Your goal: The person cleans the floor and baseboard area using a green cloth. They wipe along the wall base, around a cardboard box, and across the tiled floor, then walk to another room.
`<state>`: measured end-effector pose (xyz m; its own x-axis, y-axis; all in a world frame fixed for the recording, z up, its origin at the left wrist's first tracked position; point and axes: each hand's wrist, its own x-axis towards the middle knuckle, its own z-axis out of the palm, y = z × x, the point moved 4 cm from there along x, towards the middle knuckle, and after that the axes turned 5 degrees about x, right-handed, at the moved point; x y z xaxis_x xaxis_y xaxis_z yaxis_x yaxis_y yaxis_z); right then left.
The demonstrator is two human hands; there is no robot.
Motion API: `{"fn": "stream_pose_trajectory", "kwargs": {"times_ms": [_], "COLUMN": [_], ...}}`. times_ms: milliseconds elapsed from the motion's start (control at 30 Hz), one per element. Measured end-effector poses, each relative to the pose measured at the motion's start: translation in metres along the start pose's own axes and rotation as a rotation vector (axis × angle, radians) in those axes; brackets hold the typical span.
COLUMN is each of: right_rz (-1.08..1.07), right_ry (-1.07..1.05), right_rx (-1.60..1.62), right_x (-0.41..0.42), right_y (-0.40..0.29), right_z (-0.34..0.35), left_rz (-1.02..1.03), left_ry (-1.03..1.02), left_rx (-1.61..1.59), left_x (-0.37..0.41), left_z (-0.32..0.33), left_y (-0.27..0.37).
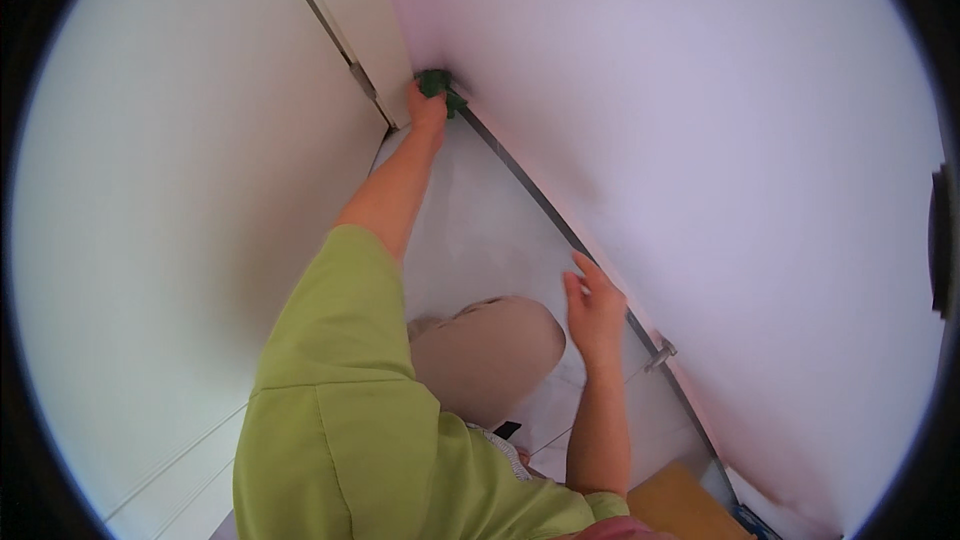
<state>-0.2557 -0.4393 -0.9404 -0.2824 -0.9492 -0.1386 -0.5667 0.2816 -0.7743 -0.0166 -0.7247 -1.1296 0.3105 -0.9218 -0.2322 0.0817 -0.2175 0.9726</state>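
My left hand (429, 109) reaches far forward into the corner behind the door, gripping a dark green cloth (435, 82). The cloth lies low in the corner, against the end of the dark baseboard (525, 180) that runs along the foot of the pale wall. Nearer to me, on the right, my right hand (596, 300) hovers beside the baseboard with its fingers apart and slightly bent, holding nothing. Whether its fingertips touch the wall, I cannot tell.
A white door (187, 165) with a metal hinge (363, 80) stands close on the left. A metal doorstop (661, 355) sticks out from the baseboard on the right. Behind it lies a yellow-brown object (679, 502). My bent knee (495, 352) is over the pale tiled floor (472, 225).
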Motion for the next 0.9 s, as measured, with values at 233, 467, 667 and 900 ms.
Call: {"fn": "stream_pose_trajectory", "kwargs": {"times_ms": [233, 467, 667, 900], "right_rz": [-0.183, 0.055, 0.068, -0.047], "right_ry": [-0.291, -0.344, -0.297, -0.223], "right_rx": [-0.386, -0.451, -0.31, -0.156], "right_x": [0.075, 0.079, 0.083, 0.082], "right_y": [0.007, 0.051, 0.053, 0.036], "right_z": [0.064, 0.099, 0.103, 0.105], "left_rz": [0.183, 0.192, 0.126, 0.094], "left_ry": [-0.036, -0.09, -0.255, -0.035], "left_rx": [0.74, 0.856, 0.758, 0.378], "left_x": [-0.007, -0.005, -0.039, -0.059], "left_z": [0.054, 0.042, 0.056, 0.045], "left_y": [-0.001, 0.0, -0.008, -0.002]}}
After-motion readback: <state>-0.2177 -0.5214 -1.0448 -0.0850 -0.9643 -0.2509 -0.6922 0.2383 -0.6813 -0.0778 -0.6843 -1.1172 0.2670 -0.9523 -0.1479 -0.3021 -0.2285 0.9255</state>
